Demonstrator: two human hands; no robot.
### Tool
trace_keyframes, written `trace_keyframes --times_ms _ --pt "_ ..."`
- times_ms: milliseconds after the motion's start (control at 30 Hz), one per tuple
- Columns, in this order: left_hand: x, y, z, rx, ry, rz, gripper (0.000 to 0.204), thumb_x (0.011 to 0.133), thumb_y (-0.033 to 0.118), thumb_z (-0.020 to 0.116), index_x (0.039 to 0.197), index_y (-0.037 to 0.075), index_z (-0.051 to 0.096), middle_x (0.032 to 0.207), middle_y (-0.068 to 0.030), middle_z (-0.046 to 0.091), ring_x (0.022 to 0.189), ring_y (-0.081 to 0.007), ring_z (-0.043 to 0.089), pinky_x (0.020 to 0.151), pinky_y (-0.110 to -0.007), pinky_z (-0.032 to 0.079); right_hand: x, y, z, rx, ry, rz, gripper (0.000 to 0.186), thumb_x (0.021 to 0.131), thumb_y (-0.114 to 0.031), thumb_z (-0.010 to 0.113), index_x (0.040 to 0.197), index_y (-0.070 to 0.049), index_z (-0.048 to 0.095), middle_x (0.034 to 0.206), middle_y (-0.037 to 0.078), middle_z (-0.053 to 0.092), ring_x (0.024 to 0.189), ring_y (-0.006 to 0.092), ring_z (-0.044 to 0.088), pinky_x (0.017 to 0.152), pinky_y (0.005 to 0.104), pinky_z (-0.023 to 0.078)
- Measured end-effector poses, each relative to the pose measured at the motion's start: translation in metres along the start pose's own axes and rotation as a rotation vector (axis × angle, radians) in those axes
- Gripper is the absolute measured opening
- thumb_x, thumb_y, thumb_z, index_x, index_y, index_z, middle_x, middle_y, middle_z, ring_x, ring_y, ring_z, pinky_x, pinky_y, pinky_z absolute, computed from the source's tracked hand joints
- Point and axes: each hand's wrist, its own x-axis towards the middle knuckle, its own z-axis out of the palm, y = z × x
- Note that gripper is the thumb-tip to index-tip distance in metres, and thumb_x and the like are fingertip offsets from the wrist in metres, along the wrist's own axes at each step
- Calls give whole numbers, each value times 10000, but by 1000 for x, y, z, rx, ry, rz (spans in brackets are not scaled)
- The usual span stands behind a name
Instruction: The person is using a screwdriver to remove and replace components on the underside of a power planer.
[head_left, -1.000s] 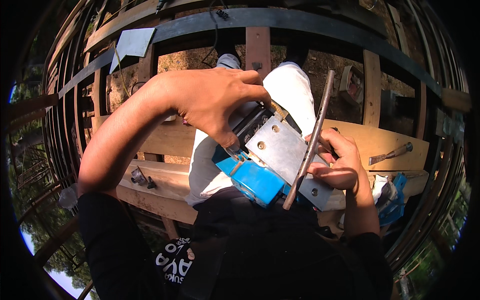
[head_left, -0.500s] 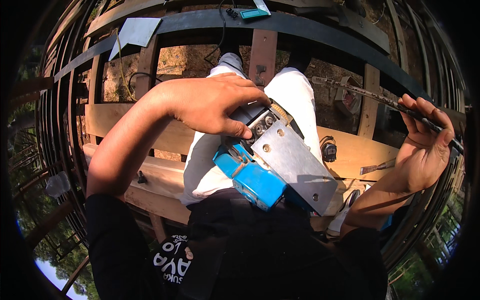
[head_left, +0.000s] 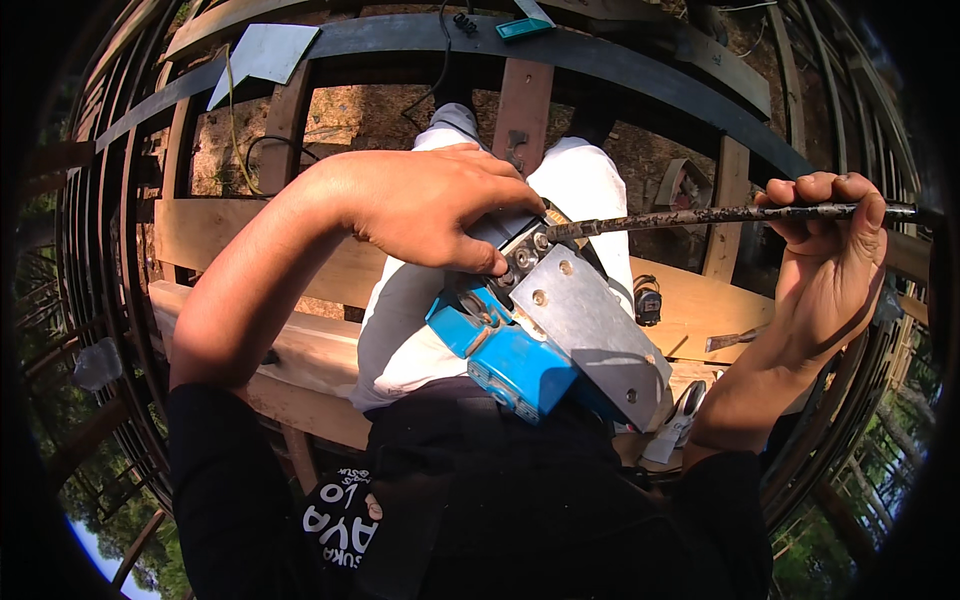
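Note:
A blue electric hand planer (head_left: 525,375) lies upside down across my lap, its silver base plate (head_left: 600,335) facing up. My left hand (head_left: 440,215) grips its far end, thumb beside the row of bolts at the cutter drum; the other fingertips are partly hidden behind the planer. In my right hand (head_left: 825,240) is a long, worn dark socket wrench (head_left: 680,218), held near its outer end with the fingers curled over it. The wrench lies almost level, its socket end at the top bolt of the row; whether it is seated there, I cannot tell.
On the pale plank (head_left: 710,312) to the right are a black tape measure (head_left: 648,300) and a chisel-like tool (head_left: 735,340). Beyond my knees runs a dark beam (head_left: 620,55), with a pale pointed sheet (head_left: 265,60) and a teal-handled square (head_left: 525,28) on it. A cable hangs near it.
My right hand has swung the wrench inward to the left, bringing its socket end from beyond my knee to the planer's bolts. My left hand keeps its grip on the planer.

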Motion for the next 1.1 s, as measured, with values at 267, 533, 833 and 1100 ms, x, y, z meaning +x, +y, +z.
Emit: trace_keyframes --times_ms 267,533,833,1100 --pt "-2 5 -3 -23 -77 -106 684 821 328 696 1398 22 493 1359 -224 532 1321 -389 452 1123 -450 363 5 6 -1 37 -35 41 368 1070 -332 420 1085 2 574 945 173 668 856 336 725 753 437 628" --pt "-1 3 -3 -52 -65 -91 691 810 340 711 1386 18 506 1348 -221 544 1313 -389 463 1124 -450 359 17 -2 -15 -33 -211 73 378 1071 -267 392 1156 54 572 962 192 666 911 341 722 718 401 637" --pt "37 23 -6 -355 272 7 479 932 304 672 1289 -4 590 1204 -179 668 1127 -302 641 960 -399 509 35 15 -30 268 -609 -42 381 1036 -197 427 1297 67 511 1009 211 648 1035 404 649 929 502 525" --pt "72 49 -15 -213 251 39 274 919 224 694 1096 14 705 971 -156 737 922 -264 725 823 -361 564 39 -19 -39 356 -275 176 913 914 -580 420 1382 201 350 1156 320 626 1056 453 651 1012 546 486"
